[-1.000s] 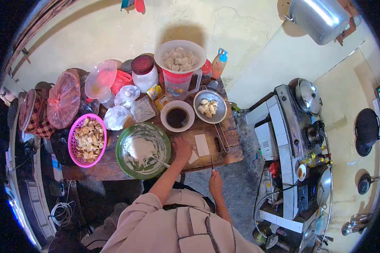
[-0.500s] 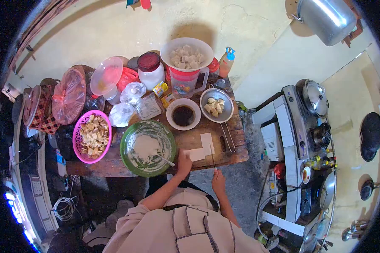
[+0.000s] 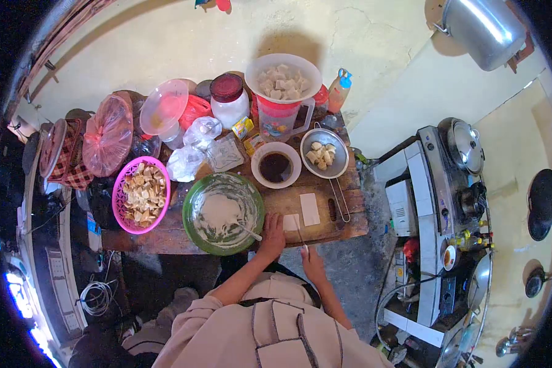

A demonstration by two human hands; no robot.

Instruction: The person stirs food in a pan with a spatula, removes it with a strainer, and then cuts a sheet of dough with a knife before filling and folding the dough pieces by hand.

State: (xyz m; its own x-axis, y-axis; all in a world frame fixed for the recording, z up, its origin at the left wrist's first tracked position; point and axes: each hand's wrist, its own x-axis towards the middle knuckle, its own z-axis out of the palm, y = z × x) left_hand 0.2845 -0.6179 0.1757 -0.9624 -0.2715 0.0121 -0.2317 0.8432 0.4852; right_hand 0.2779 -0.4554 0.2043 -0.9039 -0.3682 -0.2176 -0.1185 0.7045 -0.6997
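Note:
In the head view, my left hand (image 3: 273, 238) lies with its fingers stretched out at the left edge of a flat white slab (image 3: 289, 222). What the fingertips press on is partly hidden. My right hand (image 3: 313, 264) is wrapped round a knife (image 3: 299, 233), its blade over the right part of that slab. A second white slab (image 3: 310, 209) lies apart on the wooden cutting board (image 3: 325, 230). Close to my left hand stands a green bowl (image 3: 193, 214) with white paste and a spoon (image 3: 249, 232) in it.
Behind the board are a bowl of dark liquid (image 3: 276, 167) and a strainer with pale chunks (image 3: 322, 156). A pink basket of cubes (image 3: 142, 195) sits left. At the back, a white basin (image 3: 283, 83) rests on a pitcher (image 3: 279, 119). The stove (image 3: 434, 178) stands right.
The far white slab now lies separate, to the right of the one at my left hand. My right hand and the knife have shifted slightly left, over the nearer slab.

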